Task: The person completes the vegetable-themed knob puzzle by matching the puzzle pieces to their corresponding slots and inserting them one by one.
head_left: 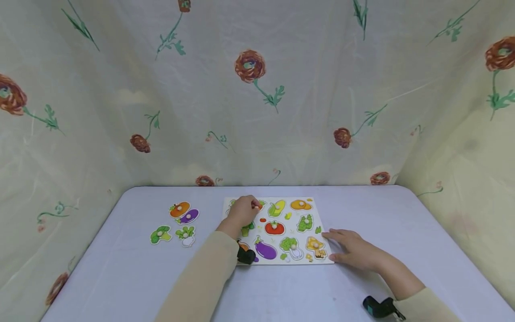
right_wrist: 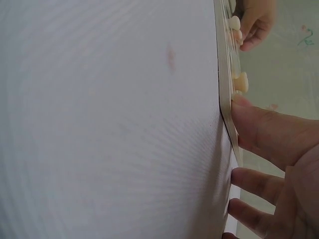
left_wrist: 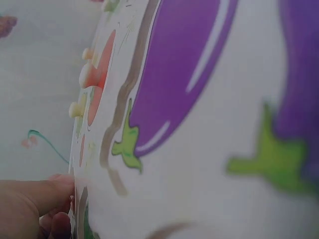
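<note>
A white vegetable puzzle board (head_left: pixel 253 240) lies flat on the table. My left hand (head_left: pixel 240 212) reaches over its upper left part, thumb and fingers pinching a small orange-red puzzle piece (head_left: pixel 258 207) there; the hand covers part of it. Knobbed pieces sit in the board, among them a tomato (head_left: pixel 275 228), corn (head_left: pixel 276 208), potatoes (head_left: pixel 300 205) and a mushroom (head_left: pixel 315 247). An eggplant picture (left_wrist: pixel 179 74) shows without a knob. My right hand (head_left: pixel 356 251) rests at the board's right edge, fingers extended; in the right wrist view its thumb (right_wrist: pixel 259 127) touches the rim.
Left of the board, loose knobbed pieces lie on the white table (head_left: pixel 132 268): a pumpkin (head_left: pixel 179 208), an eggplant (head_left: pixel 188 217), a broccoli (head_left: pixel 161 234) and a bok choy (head_left: pixel 186 237). Flower-patterned cloth (head_left: pixel 306 103) hangs behind and beside the table.
</note>
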The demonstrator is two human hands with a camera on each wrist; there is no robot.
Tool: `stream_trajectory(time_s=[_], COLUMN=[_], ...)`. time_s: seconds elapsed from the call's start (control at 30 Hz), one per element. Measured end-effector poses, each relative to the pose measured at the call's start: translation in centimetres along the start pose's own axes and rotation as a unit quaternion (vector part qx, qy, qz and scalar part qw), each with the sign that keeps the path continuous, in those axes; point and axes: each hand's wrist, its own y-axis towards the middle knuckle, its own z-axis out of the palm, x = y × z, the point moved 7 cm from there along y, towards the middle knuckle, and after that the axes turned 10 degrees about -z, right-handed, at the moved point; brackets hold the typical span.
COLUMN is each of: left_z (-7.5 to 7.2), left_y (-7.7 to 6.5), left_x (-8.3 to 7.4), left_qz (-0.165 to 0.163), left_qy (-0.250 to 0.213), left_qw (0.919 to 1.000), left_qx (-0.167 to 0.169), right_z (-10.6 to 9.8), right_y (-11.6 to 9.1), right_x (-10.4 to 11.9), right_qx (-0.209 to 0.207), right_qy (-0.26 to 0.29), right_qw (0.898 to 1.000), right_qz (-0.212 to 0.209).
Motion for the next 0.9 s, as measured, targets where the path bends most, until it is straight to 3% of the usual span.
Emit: stream_trajectory(time_s=[0.3, 0.47, 0.63, 0.9], left_z=[0.2, 0.0, -0.8, -2.6], left_y=[0.0, -0.3, -0.9, -2.0], left_x=[0.2, 0.0, -0.3, -0.4], left_qz=[-0.021, -0.015, 0.007, 0.013], left_qy=[-0.023, -0.025, -0.006, -0.002], left_qw=[0.9995, 0.9996, 1.0, 0.9999], left_qx=[0.002, 0.002, -0.002, -0.001], right_z=[0.0, 0.0, 0.1, 0.0], right_y=[0.0, 0.0, 0.0, -0.1], right_x=[0.0, -0.1, -0.2, -0.1], right_qx=[-0.003, -0.001, 0.001, 0.001], right_qy=[0.0, -0.001, 0.003, 0.002], right_qw=[1.0, 1.0, 1.0, 1.0], right_qz=[-0.001, 0.002, 0.005, 0.006])
